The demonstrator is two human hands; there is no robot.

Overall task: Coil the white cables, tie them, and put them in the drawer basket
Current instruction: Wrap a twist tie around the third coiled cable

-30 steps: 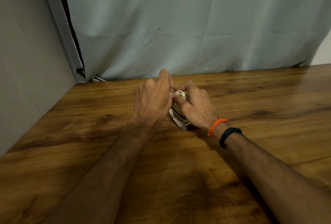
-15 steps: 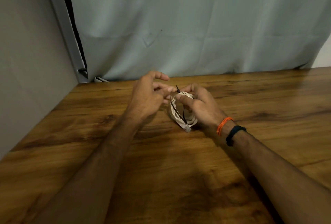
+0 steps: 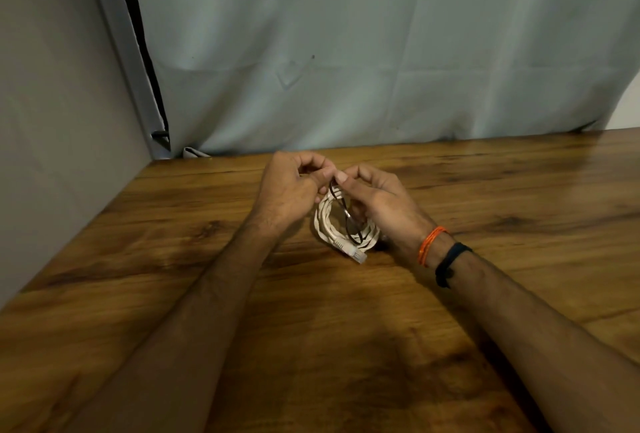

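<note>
The left hand [image 3: 287,190] and the right hand [image 3: 377,200] meet fingertip to fingertip over the far edge of a coiled white cable [image 3: 329,228]. Both are pinched closed, and what they pinch looks like the upper end of a thin black tie [image 3: 348,221], which runs from the fingertips down across the open middle of the coil. Whether each hand grips the tie alone or a loop of cable with it I cannot tell, since the fingers cover the meeting point. The right palm sits against the coil's right side and seems to steady it.

The coil stands on the wooden table [image 3: 519,190], tilted up on its near edge, near the middle of the tabletop. A clear plug [image 3: 356,254] pokes out at the bottom, touching the wood.

The cable looks light and springy: its loops are loose and uneven, so they would probably splay if released before the tie is cinched. The tie seems slim and slippery, best held close to its ends with pinched fingertips. The bundle itself is best taken across all its loops at once, away from the plug, which could snag.

Beyond the table hangs a pale grey curtain [image 3: 381,51]; no drawer basket is in view
</note>
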